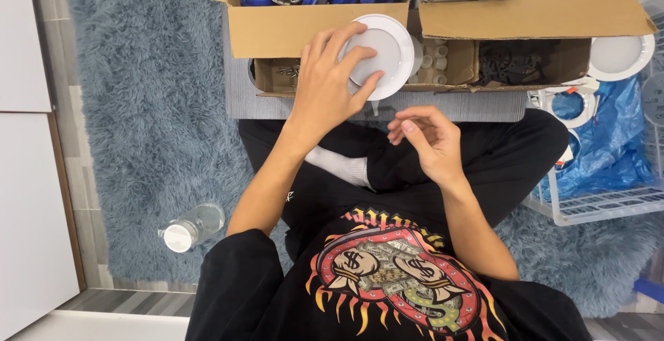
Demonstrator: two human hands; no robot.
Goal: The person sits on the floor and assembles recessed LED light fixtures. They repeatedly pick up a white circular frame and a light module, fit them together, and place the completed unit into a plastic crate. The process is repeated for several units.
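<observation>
Left hand [330, 85] is gripping a white disc [384, 54], fingers spread over its face, holding it against the front edge of the cardboard box [290, 30]. Right hand [427, 140] is hovering just below the box, fingers curled loosely, pinching nothing visible. Water bottle [191, 227] is lying on the blue rug [138, 106], well left of the box.
</observation>
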